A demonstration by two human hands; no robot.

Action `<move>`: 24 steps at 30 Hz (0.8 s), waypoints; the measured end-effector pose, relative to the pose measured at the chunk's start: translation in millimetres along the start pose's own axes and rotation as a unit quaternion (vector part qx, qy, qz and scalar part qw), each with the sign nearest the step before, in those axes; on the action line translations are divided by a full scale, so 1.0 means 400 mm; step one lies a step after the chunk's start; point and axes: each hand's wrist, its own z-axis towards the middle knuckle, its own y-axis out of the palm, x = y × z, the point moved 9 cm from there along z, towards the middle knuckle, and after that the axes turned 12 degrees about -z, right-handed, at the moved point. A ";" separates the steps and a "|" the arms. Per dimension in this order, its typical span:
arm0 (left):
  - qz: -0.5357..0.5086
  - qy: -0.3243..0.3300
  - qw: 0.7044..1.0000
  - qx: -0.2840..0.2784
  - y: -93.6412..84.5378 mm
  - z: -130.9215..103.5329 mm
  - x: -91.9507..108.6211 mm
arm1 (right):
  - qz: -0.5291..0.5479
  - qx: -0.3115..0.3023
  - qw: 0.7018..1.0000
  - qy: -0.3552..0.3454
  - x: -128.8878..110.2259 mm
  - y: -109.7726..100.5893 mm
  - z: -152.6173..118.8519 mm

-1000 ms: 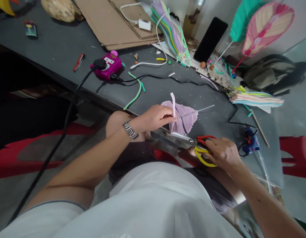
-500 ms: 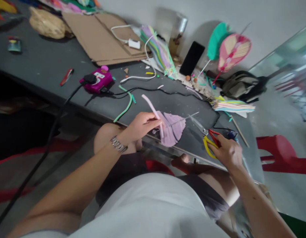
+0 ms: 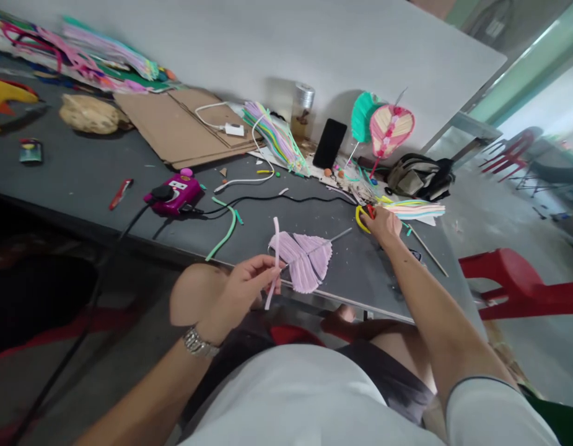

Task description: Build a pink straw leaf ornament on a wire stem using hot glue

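Note:
My left hand (image 3: 249, 286) is closed in a pinch at the table's front edge. Between its fingers is a pale pink pipe cleaner (image 3: 276, 241), standing across the wire stem of a lilac leaf (image 3: 307, 263) made of fuzzy strips. The leaf lies over the tabletop, its wire poking out past the right end. Farther back on the right, my right hand (image 3: 384, 227) grips scissors by their yellow and red handles (image 3: 362, 220); the blades are hidden. Beyond that hand lies a bundle of pastel pipe cleaners (image 3: 419, 210).
A magenta power adapter (image 3: 174, 193) with black cords sits left of centre, near a red cutter (image 3: 121, 194). Behind are cardboard sheets (image 3: 174, 133), a phone (image 3: 329, 144) and two finished leaves, one green (image 3: 362, 118), one pink (image 3: 392, 127). A red chair (image 3: 523, 282) stands right.
My right hand has carried the scissors away from the leaf, towards the back of the table. My left hand has moved slightly left and nearer me with the leaf and pipe cleaner.

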 end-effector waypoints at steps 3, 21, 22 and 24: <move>-0.004 0.010 1.000 0.006 -0.006 0.001 -0.021 | 0.038 0.016 0.999 -0.019 -0.029 -0.027 -0.044; 0.034 0.046 0.998 -0.037 0.110 -0.071 -0.079 | 0.234 0.077 0.885 -0.395 -0.326 -0.101 -0.584; 0.026 0.036 0.998 -0.035 0.106 -0.072 -0.082 | 0.176 0.105 0.884 -0.420 -0.325 -0.103 -0.584; 0.016 0.034 0.999 -0.024 0.091 -0.073 -0.081 | 0.086 0.140 0.890 -0.426 -0.312 -0.095 -0.546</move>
